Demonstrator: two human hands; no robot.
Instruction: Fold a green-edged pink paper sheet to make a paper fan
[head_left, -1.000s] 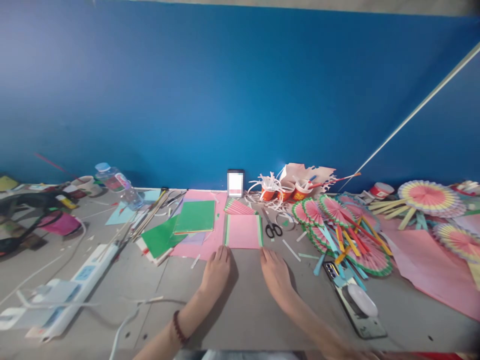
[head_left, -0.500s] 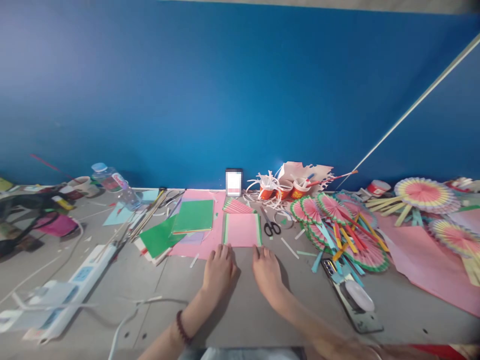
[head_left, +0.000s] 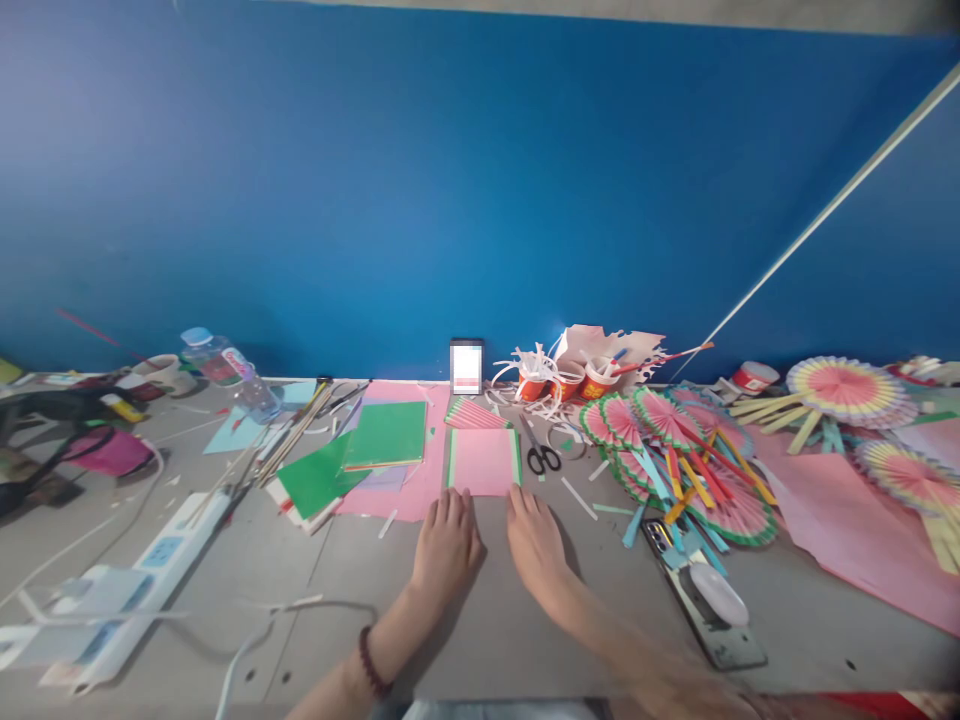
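Note:
A pink sheet of paper (head_left: 483,462) with green strips down both sides lies flat on the table in front of me. At its near edge, toward the left corner, are the fingertips of my left hand (head_left: 450,545), held close together on the paper. My right hand (head_left: 535,538) has its fingers on the near right corner, bent and closed on the edge. Both thumbs are mostly hidden. Just beyond the sheet lies a pleated pink-and-green paper piece (head_left: 478,413). Black scissors (head_left: 543,458) rest to its right.
Green sheets (head_left: 386,435) lie on larger pink paper to the left, near thin sticks (head_left: 296,432) and a power strip (head_left: 154,585). Finished paper fans (head_left: 675,420) and a phone (head_left: 724,630) are on the right. Paper cups (head_left: 600,377) and a small screen (head_left: 466,367) stand by the blue wall.
My left hand has shifted slightly right along the near edge of the pink paper. My right hand has barely moved, staying at the right corner.

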